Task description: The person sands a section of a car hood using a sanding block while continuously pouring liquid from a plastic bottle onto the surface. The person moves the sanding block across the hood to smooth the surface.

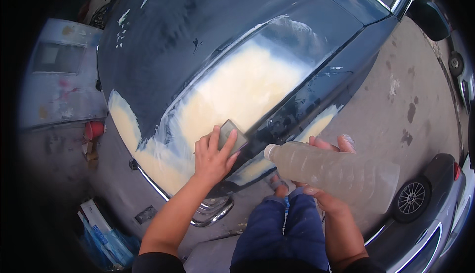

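Note:
My left hand [212, 160] presses a grey-green sanding block [234, 139] against the car hood [148, 40], near its right front edge. The fingers lie over the block, with the thumb along its near side. Under and around them spreads a pale cream patch of body filler [237, 87], with whitish smears at its borders. To the right, my right hand [327, 200] grips a clear plastic bottle [336, 171] holding cloudy liquid. The bottle is tilted, its white-rimmed mouth pointing left over the fender. Fingers show beyond it; its body hides the palm.
Another cream patch covers the hood's front left corner [126, 124]. A chrome-edged headlight [213, 211] sits below my left forearm. A grey car [420, 208] stands at the right. On the left are a loose car panel [59, 95], a red bucket [94, 130] and blue plastic wrapping [111, 243].

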A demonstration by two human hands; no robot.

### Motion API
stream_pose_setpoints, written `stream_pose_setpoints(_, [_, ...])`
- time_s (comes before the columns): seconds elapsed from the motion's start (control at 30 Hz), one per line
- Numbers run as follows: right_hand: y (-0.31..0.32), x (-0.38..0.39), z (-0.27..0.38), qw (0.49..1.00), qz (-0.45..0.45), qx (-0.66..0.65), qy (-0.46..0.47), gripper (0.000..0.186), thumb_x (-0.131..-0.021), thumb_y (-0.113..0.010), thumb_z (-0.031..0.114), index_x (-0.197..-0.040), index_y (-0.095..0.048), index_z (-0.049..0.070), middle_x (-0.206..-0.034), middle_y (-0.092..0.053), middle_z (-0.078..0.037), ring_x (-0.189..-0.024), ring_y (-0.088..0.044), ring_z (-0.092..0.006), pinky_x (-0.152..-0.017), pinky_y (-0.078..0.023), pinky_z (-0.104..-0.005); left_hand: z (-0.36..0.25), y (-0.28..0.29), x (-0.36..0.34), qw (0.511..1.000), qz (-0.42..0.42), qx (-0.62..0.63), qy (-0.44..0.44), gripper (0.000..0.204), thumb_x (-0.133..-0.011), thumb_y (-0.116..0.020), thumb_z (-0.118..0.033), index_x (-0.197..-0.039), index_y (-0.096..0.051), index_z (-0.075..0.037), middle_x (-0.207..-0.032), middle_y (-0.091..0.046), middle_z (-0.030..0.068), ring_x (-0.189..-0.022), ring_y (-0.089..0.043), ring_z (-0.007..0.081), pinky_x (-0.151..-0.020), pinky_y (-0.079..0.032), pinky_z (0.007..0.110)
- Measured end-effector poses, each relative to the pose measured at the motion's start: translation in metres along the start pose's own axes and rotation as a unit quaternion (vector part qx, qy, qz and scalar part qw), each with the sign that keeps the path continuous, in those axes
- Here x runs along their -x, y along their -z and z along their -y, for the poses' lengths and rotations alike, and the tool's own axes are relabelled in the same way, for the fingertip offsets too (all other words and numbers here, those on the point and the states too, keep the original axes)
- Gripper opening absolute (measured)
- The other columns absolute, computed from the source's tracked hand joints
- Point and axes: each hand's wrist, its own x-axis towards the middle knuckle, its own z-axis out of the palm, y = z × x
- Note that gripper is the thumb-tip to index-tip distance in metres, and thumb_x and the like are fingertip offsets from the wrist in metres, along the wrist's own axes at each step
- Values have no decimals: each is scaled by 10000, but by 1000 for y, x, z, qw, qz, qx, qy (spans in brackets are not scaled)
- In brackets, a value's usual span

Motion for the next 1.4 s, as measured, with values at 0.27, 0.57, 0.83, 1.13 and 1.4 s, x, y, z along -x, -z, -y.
stream_pose_setpoints(0.27, [-8,2,15,978,-118,-146,-89,1107,-679,-914,141,-1527,-204,88,-1389,-533,-119,-1314,-497,-285,-1002,-522,-482,-78,-31,-187,994,-88,3,57,549,-863,-697,-327,-1379,-537,-231,-1289,-524,148,-998,-509,301,-791,-426,420])
stream_pose_setpoints(0.57, [-23,-4,27,982,-93,-134,-96,1124,-662,-925,321,-1519,-247,60,-1356,-560,-150,-1300,-510,-333,-1069,-432,-504,29,12,88,997,18,-16,79,760,-717,-825,-267,-1411,-522,-202,-1386,-455,248,-1078,-506,381,-901,-430,481])
stream_pose_setpoints(0.83, [-30,-16,6,980,-60,-165,-92,1101,-669,-917,135,-1523,-223,101,-1387,-529,-170,-1299,-510,-301,-1041,-482,-458,120,28,136,934,-91,-16,345,622,-917,-641,-205,-1484,-413,-87,-1455,-381,277,-1268,-412,460,-1071,-351,508])
stream_pose_setpoints(1.13, [-25,-42,9,978,-96,-143,-114,1096,-701,-886,106,-1534,-174,93,-1418,-490,-158,-1311,-480,-281,-1022,-486,-441,91,-7,57,957,-39,-34,287,637,-970,-552,-278,-1503,-332,-9,-1579,-228,257,-1466,-196,434,-1192,-160,523])
stream_pose_setpoints(1.4, [2,-67,10,977,-140,-146,-67,1120,-703,-900,234,-1538,-174,62,-1412,-501,-174,-1342,-460,-346,-1090,-409,-498,22,-35,-90,954,63,-14,294,865,-985,-416,-524,-1529,-127,84,-1620,-59,263,-1521,-6,363,-1214,-10,479])
